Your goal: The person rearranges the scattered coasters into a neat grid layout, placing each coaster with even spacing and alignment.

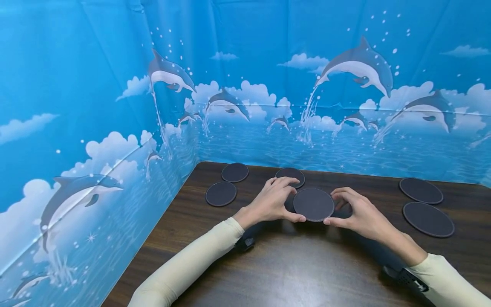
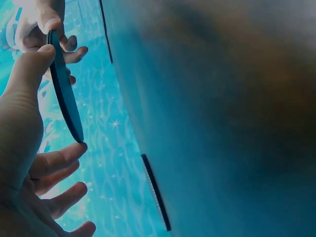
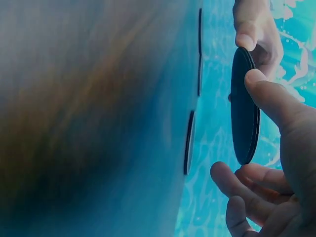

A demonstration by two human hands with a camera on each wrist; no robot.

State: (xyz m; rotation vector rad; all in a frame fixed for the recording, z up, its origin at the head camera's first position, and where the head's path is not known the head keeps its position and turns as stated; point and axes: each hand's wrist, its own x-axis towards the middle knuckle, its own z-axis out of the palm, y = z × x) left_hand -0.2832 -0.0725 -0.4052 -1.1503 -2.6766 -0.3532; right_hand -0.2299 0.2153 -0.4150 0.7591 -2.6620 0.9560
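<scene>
A round black coaster with a stitched rim [image 1: 313,205] is held up off the dark wooden table between both hands. My left hand [image 1: 273,199] grips its left edge, thumb at the near side and a fingertip at the far side. On the opposite edge my right hand [image 1: 358,213] pinches it the same way. The left wrist view shows the coaster [image 2: 65,89] edge-on, with thumb and fingertip on its rim. In the right wrist view the coaster [image 3: 244,108] hangs apart from the tabletop. Just behind the left fingers lies another coaster [image 1: 290,175], partly hidden.
Two coasters, a far one [image 1: 235,172] and a nearer one [image 1: 220,194], lie at the table's left. Two more, one farther [image 1: 421,190] and one closer [image 1: 428,219], lie at the right. A dolphin-print curtain [image 1: 245,85] borders the wooden table [image 1: 291,273] at the back and left.
</scene>
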